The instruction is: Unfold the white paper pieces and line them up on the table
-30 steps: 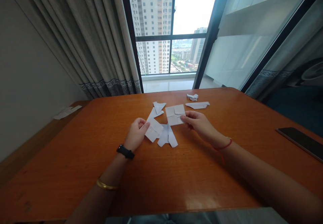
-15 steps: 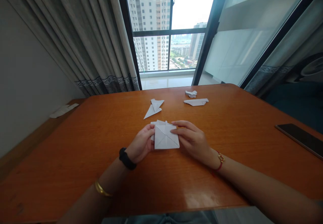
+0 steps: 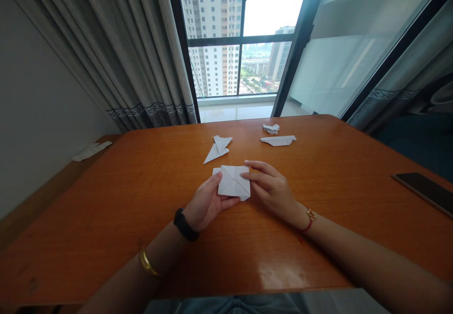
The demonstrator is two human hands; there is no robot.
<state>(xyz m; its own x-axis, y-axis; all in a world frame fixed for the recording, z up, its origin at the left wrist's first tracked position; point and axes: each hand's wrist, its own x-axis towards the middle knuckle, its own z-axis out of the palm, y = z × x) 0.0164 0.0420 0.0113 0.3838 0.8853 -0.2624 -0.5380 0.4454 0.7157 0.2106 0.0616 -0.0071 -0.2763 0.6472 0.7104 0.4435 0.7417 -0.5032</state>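
A white folded paper (image 3: pixel 233 182), squarish with crossing diagonal creases, is held up over the wooden table (image 3: pixel 123 219). My left hand (image 3: pixel 208 200) grips its left side, thumb on the front face and fingers behind and under the lower edge. Against the right edge, my right hand (image 3: pixel 272 189) pinches the paper near its upper right corner, with the index finger at the top. A small flap shows below the bottom right corner. Folds on the back side are hidden.
Beyond my hands lie a pointed folded paper (image 3: pixel 218 149), a long boat-like folded paper (image 3: pixel 278 140) and a small bunched paper piece (image 3: pixel 271 129). A dark phone (image 3: pixel 424 191) rests at the right. Flat paper (image 3: pixel 92 151) lies at the far left.
The folded paper now shows a straighter top edge and a flap at its lower right. My left thumb has moved onto its front, and the left fingers reach further beneath it.
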